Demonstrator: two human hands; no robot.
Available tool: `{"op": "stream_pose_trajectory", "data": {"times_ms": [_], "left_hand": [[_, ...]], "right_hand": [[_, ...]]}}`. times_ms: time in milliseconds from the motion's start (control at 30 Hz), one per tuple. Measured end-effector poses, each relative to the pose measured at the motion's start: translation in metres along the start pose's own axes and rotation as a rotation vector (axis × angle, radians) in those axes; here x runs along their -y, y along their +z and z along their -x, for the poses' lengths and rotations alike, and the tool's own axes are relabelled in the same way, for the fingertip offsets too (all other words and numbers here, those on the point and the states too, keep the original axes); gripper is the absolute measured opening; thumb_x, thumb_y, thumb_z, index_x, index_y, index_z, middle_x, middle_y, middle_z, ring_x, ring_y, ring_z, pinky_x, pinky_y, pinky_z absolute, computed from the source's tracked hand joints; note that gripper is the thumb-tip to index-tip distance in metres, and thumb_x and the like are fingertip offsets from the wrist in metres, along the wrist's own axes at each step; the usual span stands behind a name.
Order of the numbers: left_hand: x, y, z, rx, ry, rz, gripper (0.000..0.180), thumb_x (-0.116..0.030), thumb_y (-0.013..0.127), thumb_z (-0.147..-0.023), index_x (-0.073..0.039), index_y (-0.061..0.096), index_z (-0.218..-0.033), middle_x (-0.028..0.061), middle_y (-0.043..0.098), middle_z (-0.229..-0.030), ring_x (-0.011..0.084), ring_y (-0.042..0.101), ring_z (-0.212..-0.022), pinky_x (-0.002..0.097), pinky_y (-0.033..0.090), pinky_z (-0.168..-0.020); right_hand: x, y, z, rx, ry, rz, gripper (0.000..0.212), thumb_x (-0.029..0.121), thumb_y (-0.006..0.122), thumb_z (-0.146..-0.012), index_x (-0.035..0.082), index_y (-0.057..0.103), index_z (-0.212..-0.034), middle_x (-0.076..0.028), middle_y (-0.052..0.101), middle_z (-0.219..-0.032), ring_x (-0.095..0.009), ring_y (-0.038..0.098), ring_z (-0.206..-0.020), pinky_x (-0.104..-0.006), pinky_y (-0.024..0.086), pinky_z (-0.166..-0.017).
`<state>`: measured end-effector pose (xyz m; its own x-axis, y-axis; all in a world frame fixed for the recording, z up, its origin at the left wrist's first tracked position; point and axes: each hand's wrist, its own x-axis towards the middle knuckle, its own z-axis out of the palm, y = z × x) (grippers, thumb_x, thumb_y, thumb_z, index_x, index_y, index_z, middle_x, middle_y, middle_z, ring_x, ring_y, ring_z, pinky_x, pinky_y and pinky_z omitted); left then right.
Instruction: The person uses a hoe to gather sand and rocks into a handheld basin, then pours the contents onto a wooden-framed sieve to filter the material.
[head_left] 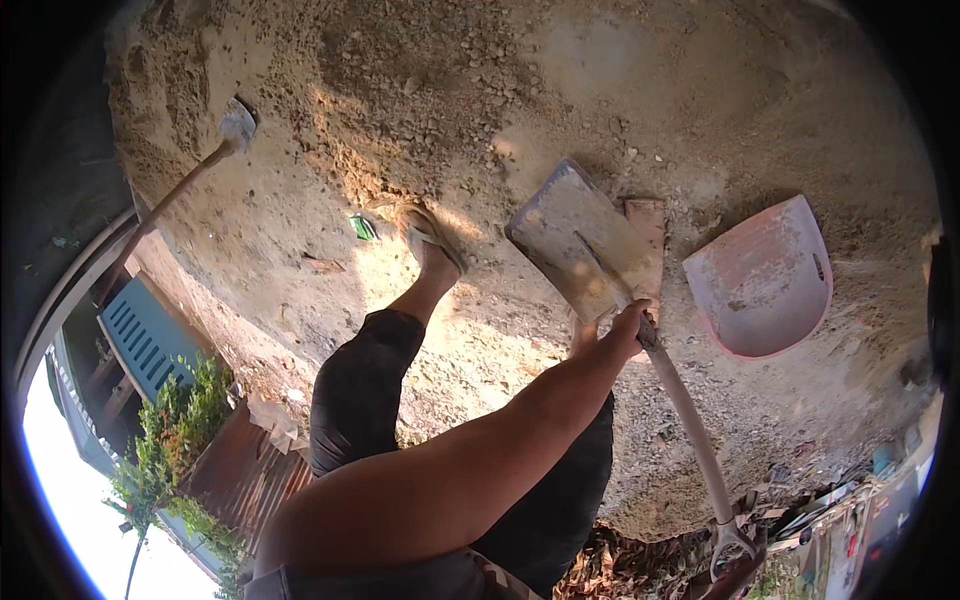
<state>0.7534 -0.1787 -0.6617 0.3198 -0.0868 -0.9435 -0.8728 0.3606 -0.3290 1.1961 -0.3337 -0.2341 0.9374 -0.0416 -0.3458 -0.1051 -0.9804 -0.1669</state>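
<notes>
A square-bladed shovel [570, 235] with a dusty metal blade and a pale wooden shaft slants across the right half of the view. My left arm reaches across my body, and my left hand [632, 326] is closed round the shaft just above the blade. Down at the lower edge, my right hand [738, 574] shows dimly at the D-shaped handle, its fingers mostly hidden. The blade lies low over the ground, overlapping a flat reddish-brown board [647, 250]. To its right rests a pinkish, dirt-coated scoop-shaped pan [765, 285].
Another shovel [237, 128] with a long handle lies at the far left. Loose gravel [420, 70] covers the ground ahead. A green wrapper [362, 227] lies beside my sandalled left foot [430, 238]. Leafy plants [180, 430], a blue slotted panel [150, 335] and rusty corrugated sheeting [245, 470] stand lower left.
</notes>
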Motion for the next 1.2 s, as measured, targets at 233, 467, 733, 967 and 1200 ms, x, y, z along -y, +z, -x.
{"op": "stream_pose_trajectory", "data": {"times_ms": [233, 467, 733, 967, 1200], "left_hand": [[-0.264, -0.007, 0.014, -0.051, 0.261, -0.115, 0.013, -0.015, 0.058, -0.085, -0.009, 0.048, -0.081, 0.0058, 0.047, -0.065, 0.0229, 0.051, -0.055, 0.0407, 0.048, -0.055], [-0.469, -0.003, 0.042, 0.093, 0.550, -0.080, 0.010, -0.017, 0.054, -0.091, -0.010, 0.048, -0.088, 0.0047, 0.048, -0.069, 0.0199, 0.049, -0.056, 0.0403, 0.049, -0.057], [-0.418, -0.016, 0.076, 0.023, 0.589, -0.052, 0.013, -0.015, 0.062, -0.085, -0.011, 0.051, -0.078, 0.0023, 0.047, -0.066, 0.0193, 0.048, -0.055, 0.0373, 0.049, -0.057], [-0.309, -0.064, 0.181, -0.039, 0.502, 0.034, 0.019, -0.014, 0.064, -0.081, -0.014, 0.049, -0.070, 0.0006, 0.046, -0.061, 0.0180, 0.046, -0.054, 0.0360, 0.045, -0.055], [-0.240, -0.077, 0.380, 0.097, 0.568, -0.087, 0.019, -0.014, 0.061, -0.083, -0.013, 0.047, -0.070, 0.0021, 0.048, -0.060, 0.0208, 0.051, -0.055, 0.0385, 0.046, -0.053]], "right_hand": [[0.054, 0.248, 0.209, 0.116, 0.175, -0.072, 0.056, 0.060, 0.051, -0.089, 0.018, 0.034, -0.056, 0.006, 0.028, -0.043, -0.007, 0.026, -0.034, -0.0255, 0.016, -0.032], [-0.030, 0.450, 0.203, 0.375, 0.156, -0.373, 0.053, 0.054, 0.051, -0.091, 0.017, 0.032, -0.058, 0.004, 0.026, -0.047, -0.010, 0.028, -0.034, -0.0286, 0.024, -0.032], [0.013, 0.429, 0.188, 0.421, 0.009, -0.259, 0.052, 0.052, 0.055, -0.089, 0.015, 0.034, -0.061, 0.003, 0.031, -0.047, -0.010, 0.029, -0.035, -0.0284, 0.024, -0.033], [-0.024, 0.235, 0.176, 0.343, 0.092, -0.104, 0.050, 0.047, 0.051, -0.092, 0.002, 0.052, -0.073, -0.006, 0.041, -0.051, -0.019, 0.041, -0.036, -0.0345, 0.032, -0.033], [0.003, 0.042, 0.231, 0.564, 0.037, -0.106, 0.045, 0.045, 0.049, -0.093, 0.002, 0.053, -0.080, -0.006, 0.042, -0.050, -0.019, 0.042, -0.035, -0.0353, 0.033, -0.030]]}}
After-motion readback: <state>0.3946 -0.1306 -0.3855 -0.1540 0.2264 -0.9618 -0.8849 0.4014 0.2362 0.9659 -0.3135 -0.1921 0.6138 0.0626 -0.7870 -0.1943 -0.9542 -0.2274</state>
